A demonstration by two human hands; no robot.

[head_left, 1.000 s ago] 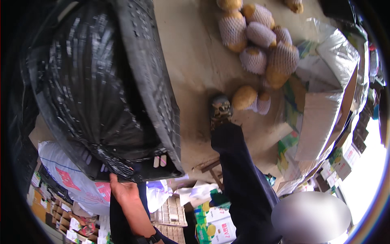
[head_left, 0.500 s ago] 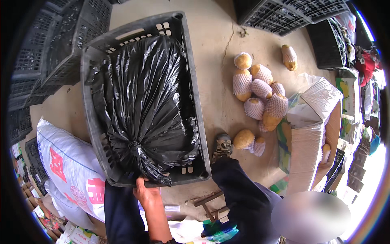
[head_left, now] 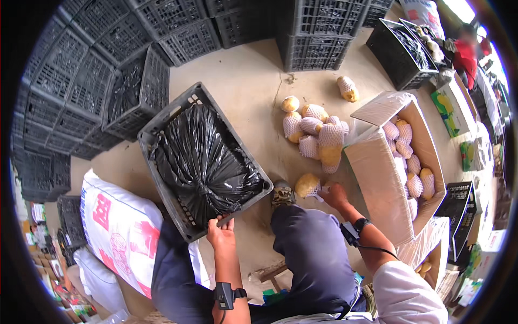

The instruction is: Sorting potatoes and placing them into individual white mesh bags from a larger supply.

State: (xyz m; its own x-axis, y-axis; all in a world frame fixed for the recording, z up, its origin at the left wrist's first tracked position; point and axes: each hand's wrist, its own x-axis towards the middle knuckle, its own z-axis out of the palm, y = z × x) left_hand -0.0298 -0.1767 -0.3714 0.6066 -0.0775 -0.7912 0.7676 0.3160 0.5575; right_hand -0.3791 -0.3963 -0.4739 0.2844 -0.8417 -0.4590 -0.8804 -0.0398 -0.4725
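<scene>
My left hand (head_left: 221,233) grips the near rim of a black plastic crate (head_left: 252,204) that stands tilted on the left. Inside the crate sits a full black plastic bag (head_left: 199,154), its mouth twisted into a knot. On the floor to the right, my right hand (head_left: 335,195) has its fingers curled round a small foam-netted fruit, mostly hidden by the hand. Touching that spot is a larger yellow fruit (head_left: 308,185). Farther off lies a cluster of yellow fruits in white foam nets (head_left: 318,135), with a single netted fruit (head_left: 348,89) apart from it.
An open cardboard box (head_left: 377,183) with netted fruits inside stands right. Stacked black crates (head_left: 70,81) line the far left, more crates (head_left: 318,38) the back. A white sack (head_left: 121,232) with red print lies beside my left leg. A person in red (head_left: 467,62) is far right.
My right hand has come into view and reached the fruit by my shoe. The crate looks smaller and turned, my left hand still on its rim. The view has shifted, showing more crates and the box's contents.
</scene>
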